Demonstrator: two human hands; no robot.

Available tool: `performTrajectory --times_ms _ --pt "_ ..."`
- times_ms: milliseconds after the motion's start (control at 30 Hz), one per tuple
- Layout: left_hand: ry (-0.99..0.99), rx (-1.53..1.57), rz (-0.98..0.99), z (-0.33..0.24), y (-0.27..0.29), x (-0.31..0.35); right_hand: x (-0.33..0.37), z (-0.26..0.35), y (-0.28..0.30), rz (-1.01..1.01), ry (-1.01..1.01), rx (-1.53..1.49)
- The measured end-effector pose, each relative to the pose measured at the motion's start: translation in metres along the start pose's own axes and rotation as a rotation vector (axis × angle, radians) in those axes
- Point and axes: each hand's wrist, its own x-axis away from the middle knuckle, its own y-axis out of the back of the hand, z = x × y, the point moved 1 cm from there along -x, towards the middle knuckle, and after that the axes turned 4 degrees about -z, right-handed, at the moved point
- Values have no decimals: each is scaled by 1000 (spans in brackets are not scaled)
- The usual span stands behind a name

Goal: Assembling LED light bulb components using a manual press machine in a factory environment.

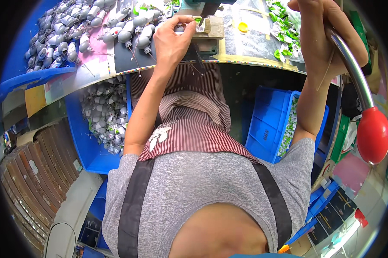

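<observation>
My left hand (pixel 171 45) is at the table's edge, thumb and forefinger pinched around a small grey part (pixel 179 28). Its fingertips meet a wooden-looking block (pixel 214 27), right under the dark tip of a bench press (pixel 209 9). Bits of green and clear material show at that spot, too small to make out. Raised on the right, my right hand (pixel 333 34) has its fingers wrapped round a chrome lever (pixel 353 64) that ends in a red knob (pixel 372 135). Thin wire-like strands hang by that wrist.
Grey bulb-shaped parts with thin wires (pixel 56 41) are heaped at the table's left. Small green-and-white pieces (pixel 284 30) lie at its right, near a yellow cap (pixel 243 27). Below stand blue crates (pixel 87 146) of parts, left and right. Stacked brown boards (pixel 39 165) lean at left.
</observation>
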Motion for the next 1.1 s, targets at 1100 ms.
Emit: performTrajectory --times_ms 1100 --pt "-16 -77 -26 -4 0 2 105 -28 -31 -58 227 -10"
